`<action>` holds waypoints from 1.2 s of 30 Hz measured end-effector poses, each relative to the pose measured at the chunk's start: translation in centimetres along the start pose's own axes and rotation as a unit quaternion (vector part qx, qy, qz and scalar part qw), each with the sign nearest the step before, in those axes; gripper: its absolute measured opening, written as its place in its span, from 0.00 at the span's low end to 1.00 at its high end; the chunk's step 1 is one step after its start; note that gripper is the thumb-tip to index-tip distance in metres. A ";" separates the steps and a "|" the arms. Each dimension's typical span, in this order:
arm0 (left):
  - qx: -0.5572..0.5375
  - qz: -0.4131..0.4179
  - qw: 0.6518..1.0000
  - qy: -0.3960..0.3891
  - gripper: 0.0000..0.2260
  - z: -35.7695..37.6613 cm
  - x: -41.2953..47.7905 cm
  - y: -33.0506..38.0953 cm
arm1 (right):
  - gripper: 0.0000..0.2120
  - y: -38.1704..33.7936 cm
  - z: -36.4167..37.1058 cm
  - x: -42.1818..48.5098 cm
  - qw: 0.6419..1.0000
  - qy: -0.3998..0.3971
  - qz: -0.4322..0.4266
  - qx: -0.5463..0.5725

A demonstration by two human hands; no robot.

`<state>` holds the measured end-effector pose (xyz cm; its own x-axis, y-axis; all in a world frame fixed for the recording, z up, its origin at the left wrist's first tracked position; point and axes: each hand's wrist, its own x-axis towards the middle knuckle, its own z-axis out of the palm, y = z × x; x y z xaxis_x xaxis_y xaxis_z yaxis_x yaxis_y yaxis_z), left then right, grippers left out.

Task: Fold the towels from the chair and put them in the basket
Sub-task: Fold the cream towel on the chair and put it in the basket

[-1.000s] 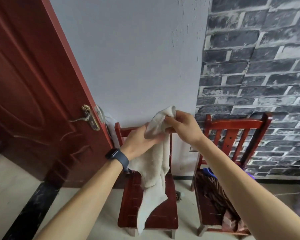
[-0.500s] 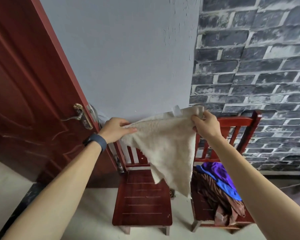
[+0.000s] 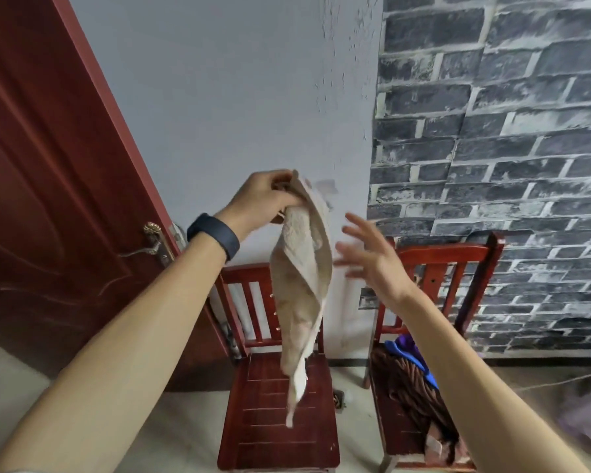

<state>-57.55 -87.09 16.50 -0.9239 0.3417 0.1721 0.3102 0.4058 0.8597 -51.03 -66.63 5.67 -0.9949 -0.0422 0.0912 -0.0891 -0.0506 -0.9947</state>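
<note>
Pinches the cream towel (image 3: 301, 285) by its top corner in the left hand (image 3: 267, 199), fingers curled round the bunched cloth. Hangs long and narrow from that grip, axis running 12 to 6 o'clock, tail dangling in front of the left chair (image 3: 253, 404) seat. Hovers at 3 o'clock of the cloth with the right hand (image 3: 372, 264), fingers spread, holding nothing, just beside the hanging edge. Probably calls for catching the lower end next, down at 7 o'clock from the right hand, the nearer of the two. Leaves more towels (image 3: 406, 380) heaped on the right chair (image 3: 447, 254). No basket in view.
</note>
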 end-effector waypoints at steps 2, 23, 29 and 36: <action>-0.092 -0.008 0.996 -0.019 0.07 -1.8 0.5 2.2 | 0.42 1.5 0.3 -1.0 0.989 -0.079 0.066 -0.105; 0.017 -0.221 0.975 0.014 0.10 9.5 -10.5 -14.2 | 0.20 9.1 3.9 -3.7 0.963 -0.135 0.134 -0.192; -0.223 -0.285 0.931 0.048 0.05 8.7 -12.2 -15.8 | 0.07 11.6 2.8 -6.1 0.985 0.061 0.126 -0.095; -0.290 -0.331 0.875 0.201 0.06 3.4 -12.8 -18.7 | 0.10 15.0 -4.2 -6.0 0.937 0.242 0.196 -0.158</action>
<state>-50.77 -96.18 -3.35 -0.8985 -0.1794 -0.4006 -0.3804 -0.1370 0.9146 -46.62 -62.95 -10.00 -0.8521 0.4648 -0.2406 0.3546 0.1745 -0.9186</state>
